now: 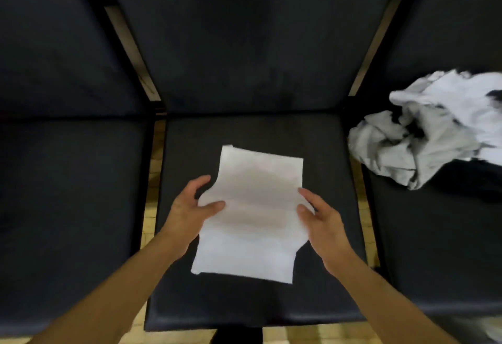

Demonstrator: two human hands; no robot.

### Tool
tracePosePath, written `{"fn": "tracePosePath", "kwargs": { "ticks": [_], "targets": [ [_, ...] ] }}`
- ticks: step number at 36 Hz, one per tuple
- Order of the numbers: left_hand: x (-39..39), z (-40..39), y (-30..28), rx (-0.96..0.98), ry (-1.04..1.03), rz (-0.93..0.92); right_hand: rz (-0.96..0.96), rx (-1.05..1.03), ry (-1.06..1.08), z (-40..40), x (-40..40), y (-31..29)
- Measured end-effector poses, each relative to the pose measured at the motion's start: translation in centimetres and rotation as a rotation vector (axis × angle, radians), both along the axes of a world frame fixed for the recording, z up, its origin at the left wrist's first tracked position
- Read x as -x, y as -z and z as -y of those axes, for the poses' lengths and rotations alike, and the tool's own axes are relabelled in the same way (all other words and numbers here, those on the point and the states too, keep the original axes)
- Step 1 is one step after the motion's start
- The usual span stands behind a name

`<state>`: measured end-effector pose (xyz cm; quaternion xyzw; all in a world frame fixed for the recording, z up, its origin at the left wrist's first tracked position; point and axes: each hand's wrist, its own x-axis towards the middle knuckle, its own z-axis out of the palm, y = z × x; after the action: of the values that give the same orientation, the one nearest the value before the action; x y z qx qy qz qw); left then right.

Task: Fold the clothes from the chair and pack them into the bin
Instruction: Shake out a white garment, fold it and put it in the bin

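A folded white garment (252, 216) lies as a flat rectangle on the seat of the middle black chair (320, 140). My left hand (191, 208) grips its left edge, thumb on top and fingers curled round the side. My right hand (316, 213) holds the right edge, fingers curled against the fabric. The middle of the garment is bunched slightly between both hands. No bin is in view.
A crumpled heap of white and grey clothes (434, 129) sits on the black chair to the right (448, 221). Another black chair (70, 194) stands to the left. Yellowish floor (150, 221) shows in the gaps between the seats.
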<state>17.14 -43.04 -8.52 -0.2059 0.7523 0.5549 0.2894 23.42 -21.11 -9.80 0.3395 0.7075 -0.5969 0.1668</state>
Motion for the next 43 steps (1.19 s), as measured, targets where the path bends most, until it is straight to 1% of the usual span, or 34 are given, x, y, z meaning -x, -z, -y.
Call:
{"fn": "tracePosePath", "kwargs": {
  "ticks": [2, 5, 9, 11, 14, 17, 20, 23, 27, 32, 38, 43],
  "targets": [
    [-0.1, -0.3, -4.0, 0.002, 0.025, -0.044, -0.037, -0.008, -0.053, -0.9, 0.3, -4.0],
    [0.2, -1.4, -12.7, 0.011, 0.074, -0.149, -0.123, -0.087, -0.165, -3.4, 1.5, -12.7],
    [-1.4, -3.5, -27.7, -0.033, 0.134, -0.350, -0.314, -0.130, -0.249, -7.6, 0.5, -27.8],
    [-1.6, -4.4, -32.9, -0.026, 0.173, -0.432, -0.366, -0.138, -0.290, -8.8, 0.5, -33.1],
    [-4.2, -6.6, -44.8, -0.012, 0.168, -0.618, -0.502, -0.196, -0.293, -11.3, -2.4, -45.6],
    [-5.7, -8.7, -54.4, -0.027, 0.196, -0.795, -0.601, -0.261, -0.365, -13.2, -4.6, -55.8],
    [-6.3, -10.7, -62.6, -0.083, 0.191, -0.937, -0.685, -0.347, -0.337, -15.0, -6.4, -64.6],
    [-7.3, -12.2, -69.5, -0.138, 0.237, -1.024, -0.797, -0.410, -0.276, -16.5, -8.7, -72.2],
    [-7.3, -14.1, -75.0, -0.162, 0.304, -1.095, -0.852, -0.439, -0.190, -17.7, -10.5, -77.7],
    [-7.4, -17.8, -79.9, -0.243, 0.396, -1.201, -0.950, -0.530, -0.026, -20.1, -14.0, -82.7],
    [-8.4, -23.3, -82.5, -0.211, 0.495, -1.359, -0.966, -0.760, 0.160, -23.0, -17.7, -84.9],
    [-9.7, -29.5, -82.7, -0.209, 0.560, -1.419, -0.910, -0.944, 0.330, -26.2, -21.7, -84.6]
  ]
}}
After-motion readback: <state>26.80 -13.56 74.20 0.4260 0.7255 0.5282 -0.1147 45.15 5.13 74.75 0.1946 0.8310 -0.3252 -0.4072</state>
